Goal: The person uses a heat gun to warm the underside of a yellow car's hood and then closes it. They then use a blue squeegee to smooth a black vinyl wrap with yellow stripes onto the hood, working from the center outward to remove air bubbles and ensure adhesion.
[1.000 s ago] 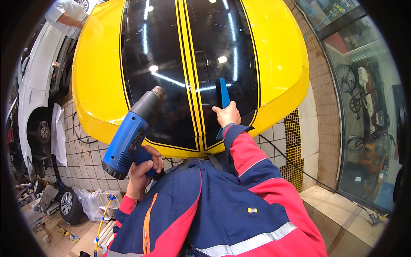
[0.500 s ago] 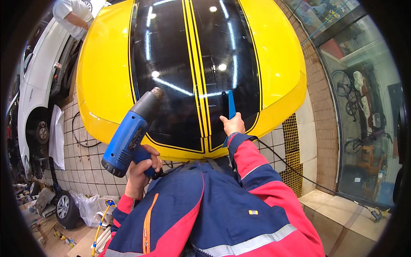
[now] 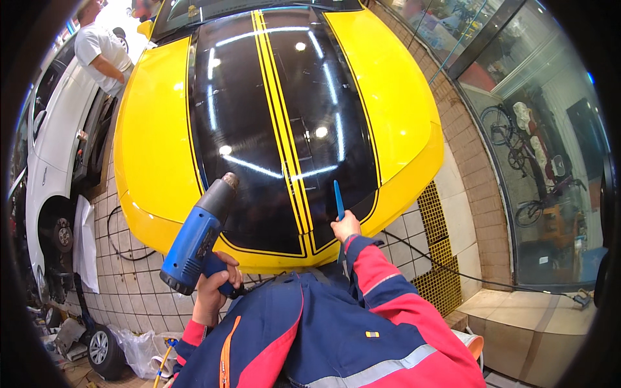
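The blue scraper (image 3: 339, 204) has come back closer to the front edge of the yellow hood (image 3: 155, 123), and more of the windshield (image 3: 200, 11) shows now. The scraper is over the black part on the right, near that edge. The right hand (image 3: 347, 225) grips it. The left hand (image 3: 208, 294) is wrapped around the handle of the blue heat gun (image 3: 194, 242), its nose up over the hood's left side. Marks on the gun's side are too small to read. A little tag (image 3: 372, 334) sits on the jacket (image 3: 343, 323). A person (image 3: 100, 55) stands by a white car (image 3: 55, 165). A white sticker (image 3: 543, 260) is on the glass (image 3: 550, 226).
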### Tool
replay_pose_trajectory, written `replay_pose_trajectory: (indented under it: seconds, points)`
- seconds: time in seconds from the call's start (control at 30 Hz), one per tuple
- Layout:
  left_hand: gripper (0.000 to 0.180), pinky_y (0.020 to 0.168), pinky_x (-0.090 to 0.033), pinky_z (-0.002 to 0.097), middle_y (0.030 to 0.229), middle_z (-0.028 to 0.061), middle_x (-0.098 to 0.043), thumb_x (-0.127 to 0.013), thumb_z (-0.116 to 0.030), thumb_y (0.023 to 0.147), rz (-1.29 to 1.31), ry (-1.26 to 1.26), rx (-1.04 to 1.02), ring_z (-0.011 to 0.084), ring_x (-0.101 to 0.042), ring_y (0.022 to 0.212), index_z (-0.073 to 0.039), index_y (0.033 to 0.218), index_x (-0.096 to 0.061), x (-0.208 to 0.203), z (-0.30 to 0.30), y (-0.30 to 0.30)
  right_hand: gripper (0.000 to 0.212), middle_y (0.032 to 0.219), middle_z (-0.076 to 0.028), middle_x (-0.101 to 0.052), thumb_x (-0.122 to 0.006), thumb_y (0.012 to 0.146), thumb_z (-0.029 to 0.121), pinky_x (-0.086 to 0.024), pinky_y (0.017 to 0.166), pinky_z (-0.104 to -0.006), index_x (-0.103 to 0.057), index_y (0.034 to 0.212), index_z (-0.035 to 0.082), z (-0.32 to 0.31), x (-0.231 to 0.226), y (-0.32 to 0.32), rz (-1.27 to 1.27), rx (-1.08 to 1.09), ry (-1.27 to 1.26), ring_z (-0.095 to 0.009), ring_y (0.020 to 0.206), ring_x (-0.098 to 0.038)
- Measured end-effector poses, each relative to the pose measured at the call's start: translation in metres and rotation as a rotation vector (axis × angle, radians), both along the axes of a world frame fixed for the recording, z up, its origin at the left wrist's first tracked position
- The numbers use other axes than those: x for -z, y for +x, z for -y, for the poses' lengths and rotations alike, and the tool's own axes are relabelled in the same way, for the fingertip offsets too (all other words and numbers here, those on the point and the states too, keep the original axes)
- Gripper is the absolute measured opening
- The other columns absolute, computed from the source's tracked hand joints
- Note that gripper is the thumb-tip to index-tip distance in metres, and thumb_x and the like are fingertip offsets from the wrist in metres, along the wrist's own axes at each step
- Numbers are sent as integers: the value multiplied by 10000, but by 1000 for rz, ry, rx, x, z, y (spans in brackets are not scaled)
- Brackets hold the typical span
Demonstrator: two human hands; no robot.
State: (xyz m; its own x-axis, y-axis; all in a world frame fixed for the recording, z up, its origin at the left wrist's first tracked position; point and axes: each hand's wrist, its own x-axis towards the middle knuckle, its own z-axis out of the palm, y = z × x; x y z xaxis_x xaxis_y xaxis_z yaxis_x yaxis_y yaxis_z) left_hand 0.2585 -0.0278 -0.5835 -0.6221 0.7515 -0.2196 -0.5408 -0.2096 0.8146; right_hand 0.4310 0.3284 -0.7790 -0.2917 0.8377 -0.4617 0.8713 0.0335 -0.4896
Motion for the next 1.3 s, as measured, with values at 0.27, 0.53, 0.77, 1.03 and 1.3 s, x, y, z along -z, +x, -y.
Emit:
replay_pose_trajectory:
  seconds: [0.27, 0.53, 0.77, 1.03, 1.3]
  points:
    - [362, 714, -549, 389, 719, 83, -598, -732, -174, 850, 8, -26, -6, 217, -622, 638, 52, 1115, -634, 1, -5, -2, 198, 1101, -124, -751, -679, 1071, 172, -630, 900, -442, -675, 1239, 67, -43, -88, 23, -1072, 419, -596, -261, 1068, -735]
    - [366, 706, -552, 376, 724, 91, -618, -738, -156, 840, 12, -70, -48, 213, -624, 636, 57, 1121, -638, -2, -21, -3, 314, 1220, -87, -665, -743, 1067, 216, -692, 818, -422, -645, 1363, 176, -59, -122, -31, -923, 120, -653, -252, 1054, -746]
    - [401, 704, -544, 396, 708, 91, -608, -750, -204, 836, -2, -121, -90, 229, -635, 631, 56, 1123, -645, 1, -25, -3, 306, 1173, -123, -726, -677, 1044, 70, -642, 946, -451, -648, 1347, 107, -102, -120, -88, -927, 70, -468, -258, 1109, -733]
    - [372, 750, -561, 380, 739, 91, -629, -789, -151, 867, 64, -88, -142, 213, -647, 670, 54, 1143, -645, 4, -31, -2, 285, 941, -173, -752, -652, 928, 139, -596, 859, -445, -687, 1193, 39, -119, -123, -173, -484, -420, 235, -344, 938, -766]
    - [352, 752, -585, 385, 737, 108, -653, -791, -125, 888, 105, -70, -120, 231, -680, 703, 82, 1149, -677, 18, -34, -17, 862, 1103, -197, -712, -667, 870, 100, -559, 941, -548, -399, 1688, 160, -113, -127, -287, -40, -949, 576, -412, 1037, -713]
